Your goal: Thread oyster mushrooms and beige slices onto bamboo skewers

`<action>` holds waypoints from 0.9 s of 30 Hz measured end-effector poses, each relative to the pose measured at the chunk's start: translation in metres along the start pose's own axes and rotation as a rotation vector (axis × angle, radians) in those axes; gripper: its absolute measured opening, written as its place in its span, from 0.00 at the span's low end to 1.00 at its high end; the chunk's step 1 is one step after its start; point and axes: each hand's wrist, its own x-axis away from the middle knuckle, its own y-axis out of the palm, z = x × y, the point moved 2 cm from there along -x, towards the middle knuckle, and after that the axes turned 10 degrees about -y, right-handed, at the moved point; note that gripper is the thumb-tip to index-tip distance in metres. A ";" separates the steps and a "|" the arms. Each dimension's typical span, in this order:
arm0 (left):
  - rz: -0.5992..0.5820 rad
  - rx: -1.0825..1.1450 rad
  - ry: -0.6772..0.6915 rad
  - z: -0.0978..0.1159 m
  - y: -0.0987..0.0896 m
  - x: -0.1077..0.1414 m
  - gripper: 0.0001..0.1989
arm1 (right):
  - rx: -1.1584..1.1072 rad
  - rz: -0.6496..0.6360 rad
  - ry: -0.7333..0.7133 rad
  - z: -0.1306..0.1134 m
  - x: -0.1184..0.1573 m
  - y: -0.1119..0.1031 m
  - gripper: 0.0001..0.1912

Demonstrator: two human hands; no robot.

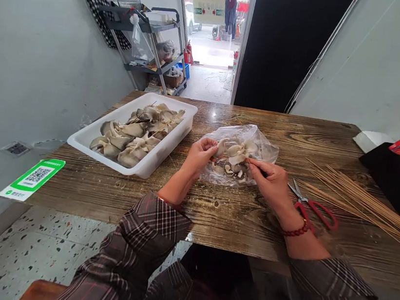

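My left hand [201, 156] pinches a piece of oyster mushroom [221, 147] between thumb and fingertips. Closed at the fingertips, my right hand [270, 176] grips what looks like a thin bamboo skewer, mostly hidden by the fingers. Pale oyster mushrooms [238, 152] bunch at its far end, just right of the left hand's piece. Both hands are over an open clear plastic bag [266, 151] with more mushroom pieces [236, 172] inside. To the left stands a white plastic tub [161, 162] holding several bunches of grey oyster mushrooms [136, 132], some with stick ends showing.
Red-handled scissors [313, 211] lie beside my right wrist. Many loose bamboo skewers [367, 196] spread across the right side of the wooden table [212, 225]. A black box [384, 179] with red packets stands far right. A green QR card [36, 177] sits at the left edge.
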 end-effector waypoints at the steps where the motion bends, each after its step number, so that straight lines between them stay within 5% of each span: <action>1: -0.013 0.046 -0.020 0.001 0.000 0.001 0.14 | -0.007 -0.020 -0.012 -0.001 0.000 0.001 0.12; 10: -0.109 0.179 -0.055 0.004 0.002 0.006 0.16 | -0.007 -0.149 -0.070 -0.007 -0.001 0.005 0.11; 18: 0.108 -0.164 0.228 0.006 -0.002 0.001 0.08 | 0.006 -0.187 -0.118 -0.006 0.001 0.007 0.12; 27: -0.070 0.129 0.045 0.011 0.005 0.009 0.12 | 0.010 -0.206 -0.138 -0.003 0.003 0.009 0.12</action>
